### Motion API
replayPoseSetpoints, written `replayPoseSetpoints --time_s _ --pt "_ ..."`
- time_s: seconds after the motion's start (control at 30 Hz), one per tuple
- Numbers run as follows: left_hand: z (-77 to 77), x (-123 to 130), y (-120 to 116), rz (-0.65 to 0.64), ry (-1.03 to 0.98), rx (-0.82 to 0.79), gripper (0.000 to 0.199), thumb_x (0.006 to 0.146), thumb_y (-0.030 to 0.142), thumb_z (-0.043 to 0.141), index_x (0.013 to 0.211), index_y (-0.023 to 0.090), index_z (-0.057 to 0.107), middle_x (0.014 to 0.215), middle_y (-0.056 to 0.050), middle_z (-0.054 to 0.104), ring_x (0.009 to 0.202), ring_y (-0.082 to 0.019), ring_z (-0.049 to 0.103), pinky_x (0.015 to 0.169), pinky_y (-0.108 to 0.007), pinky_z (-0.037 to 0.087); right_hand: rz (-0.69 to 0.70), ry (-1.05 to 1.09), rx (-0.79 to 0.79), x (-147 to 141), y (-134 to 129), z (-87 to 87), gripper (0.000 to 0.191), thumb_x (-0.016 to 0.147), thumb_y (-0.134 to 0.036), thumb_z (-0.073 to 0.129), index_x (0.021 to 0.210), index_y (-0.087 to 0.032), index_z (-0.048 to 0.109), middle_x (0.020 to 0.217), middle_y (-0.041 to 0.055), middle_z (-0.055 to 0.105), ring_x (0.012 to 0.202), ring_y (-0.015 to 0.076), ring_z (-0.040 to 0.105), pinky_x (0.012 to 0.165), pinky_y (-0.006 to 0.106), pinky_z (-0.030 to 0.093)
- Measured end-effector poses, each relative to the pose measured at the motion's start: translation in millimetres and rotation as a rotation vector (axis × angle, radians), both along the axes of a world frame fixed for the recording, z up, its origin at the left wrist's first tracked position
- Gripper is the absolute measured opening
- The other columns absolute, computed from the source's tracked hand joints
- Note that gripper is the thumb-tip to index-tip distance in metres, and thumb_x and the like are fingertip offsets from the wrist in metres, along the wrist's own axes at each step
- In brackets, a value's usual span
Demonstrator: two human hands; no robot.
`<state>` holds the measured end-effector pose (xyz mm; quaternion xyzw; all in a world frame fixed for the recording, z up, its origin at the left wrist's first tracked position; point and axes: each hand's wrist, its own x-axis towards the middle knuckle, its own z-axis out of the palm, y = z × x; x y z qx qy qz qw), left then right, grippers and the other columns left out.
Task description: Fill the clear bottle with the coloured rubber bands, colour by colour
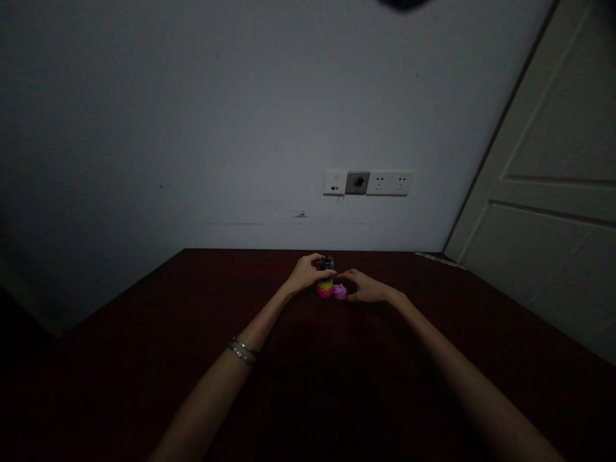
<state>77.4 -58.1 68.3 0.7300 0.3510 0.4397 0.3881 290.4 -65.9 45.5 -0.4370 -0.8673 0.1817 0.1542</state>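
A small upright clear container (325, 290) stands on the dark table, with bands of pink, yellow and green in its lower part and something dark at its top. My left hand (307, 273) is closed around its upper part from the left, thumb across the front. Against its lower right side sits a small purple rounded piece (340, 292), perhaps a lid; its kind is hard to make out. My right hand (366, 287) curves about this piece from the right, fingers and thumb apart. Its fingertips come close to the container; whether they touch is unclear.
The dark red table (269, 410) runs back to a pale wall (240, 115). Wall sockets (389, 184) are set above the table's far edge. A flat patterned strip (439, 259) lies at the back right corner, beside a panelled door (543, 192). The light is dim.
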Motion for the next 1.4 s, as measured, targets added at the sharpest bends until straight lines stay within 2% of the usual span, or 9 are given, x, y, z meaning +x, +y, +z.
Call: replayPoseSetpoints --time_s 0.17,0.5,0.67,0.87,1.0,1.2,1.4 --pt "-6.1 -10.2 8.9 0.035 0.001 -0.027 0.043 0.058 0.034 0.073 0.090 0.009 0.058 0.082 -0.005 0.061 0.065 -0.011 0.055 0.062 -0.024 0.045 -0.008 -0.008 0.005 -7.9 5.8 -6.0 0.060 0.061 -0.019 0.064 0.120 -0.017 0.052 0.117 0.0127 0.051 0.106 0.0245 0.049 0.091 0.040 0.038" --pt "-8.7 -12.1 7.3 0.015 0.022 -0.042 0.042 0.057 0.035 0.073 0.087 0.010 0.059 0.077 -0.003 0.059 0.062 -0.009 0.052 0.058 -0.022 0.043 -0.031 0.050 -0.049 -14.8 10.7 -12.3 0.040 0.066 -0.016 0.058 0.106 -0.015 0.058 0.102 0.0090 0.062 0.090 0.0197 0.057 0.079 0.032 0.043" --pt "-11.6 -13.7 10.4 0.031 0.038 0.005 0.042 0.056 0.035 0.074 0.086 0.010 0.059 0.077 -0.002 0.060 0.064 -0.010 0.052 0.061 -0.023 0.043 -0.088 0.219 -0.018 -12.5 16.1 3.5 0.036 0.068 -0.024 0.061 0.102 -0.015 0.056 0.090 0.0064 0.063 0.079 0.0168 0.058 0.074 0.031 0.045" --pt "-15.1 -15.8 14.0 0.010 0.018 0.017 0.041 0.056 0.034 0.074 0.086 0.010 0.058 0.077 -0.002 0.059 0.065 -0.010 0.052 0.062 -0.023 0.043 -0.084 0.623 -0.032 -20.1 16.5 37.3 0.044 0.067 -0.032 0.065 0.107 -0.018 0.051 0.098 0.0068 0.061 0.083 0.0151 0.058 0.078 0.033 0.047" --pt "-10.6 -16.0 9.4 0.020 0.057 0.014 0.038 0.058 0.031 0.073 0.086 0.010 0.059 0.076 -0.002 0.059 0.064 -0.009 0.051 0.060 -0.022 0.043 -0.042 0.759 -0.062 -31.4 9.0 53.5 0.046 0.068 -0.031 0.064 0.109 -0.018 0.049 0.100 0.0082 0.061 0.084 0.0155 0.059 0.083 0.036 0.047" --pt "-3.9 -13.5 1.7 0.032 0.091 0.005 0.036 0.058 0.030 0.073 0.085 0.010 0.059 0.073 -0.001 0.058 0.063 -0.009 0.050 0.059 -0.022 0.042 0.018 0.760 -0.129 -39.6 5.9 55.3 0.049 0.068 -0.030 0.065 0.113 -0.018 0.048 0.103 0.0095 0.062 0.091 0.0178 0.059 0.087 0.040 0.046" --pt "-5.6 -12.6 1.3 0.014 0.081 -0.004 0.038 0.057 0.030 0.074 0.086 0.010 0.059 0.074 0.000 0.057 0.061 -0.008 0.048 0.059 -0.021 0.041 0.067 0.715 -0.138 -40.8 7.4 53.2 0.049 0.071 -0.028 0.062 0.116 -0.019 0.045 0.106 0.0090 0.061 0.093 0.0170 0.059 0.087 0.039 0.046"
